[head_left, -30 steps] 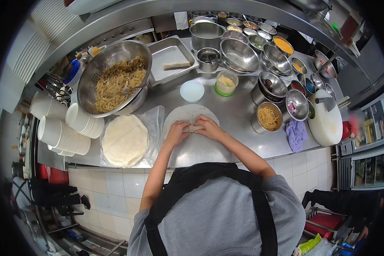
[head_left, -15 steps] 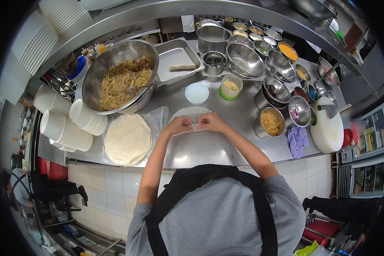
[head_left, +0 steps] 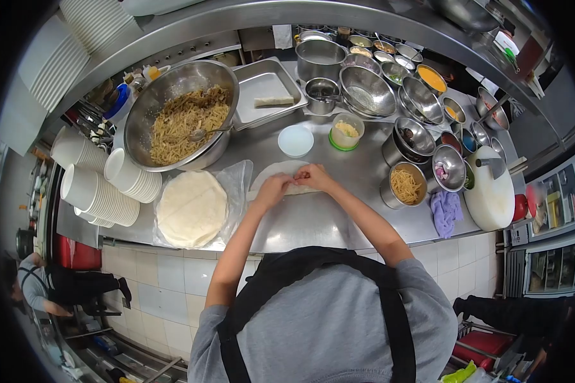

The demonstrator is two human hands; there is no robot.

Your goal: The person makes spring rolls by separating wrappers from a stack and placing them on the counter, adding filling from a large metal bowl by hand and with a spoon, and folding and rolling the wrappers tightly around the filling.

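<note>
A thin round wrapper (head_left: 269,175) lies on the steel counter, its near edge folded over. My left hand (head_left: 274,189) is closed at that folded edge, fingers bunched. Close beside it, my right hand (head_left: 315,177) pinches the same edge with curled fingers. Any filling under the fold is hidden by my fingers. Behind the wrapper stands a small pale bowl (head_left: 295,141). To the left, a stack of round wrappers (head_left: 192,209) rests on a plastic sheet. One finished roll (head_left: 274,101) lies in a metal tray (head_left: 262,71).
A large steel bowl of noodle-like filling (head_left: 191,121) with a spoon stands back left, near stacked white tubs (head_left: 102,195). On the right are a pot of yellow strips (head_left: 405,184), a purple cloth (head_left: 446,212) and several steel bowls. A shelf (head_left: 236,17) overhangs the back.
My left hand has shifted slightly right, and both hands are now nearly together at the wrapper's near edge. A person at far left has moved an arm.
</note>
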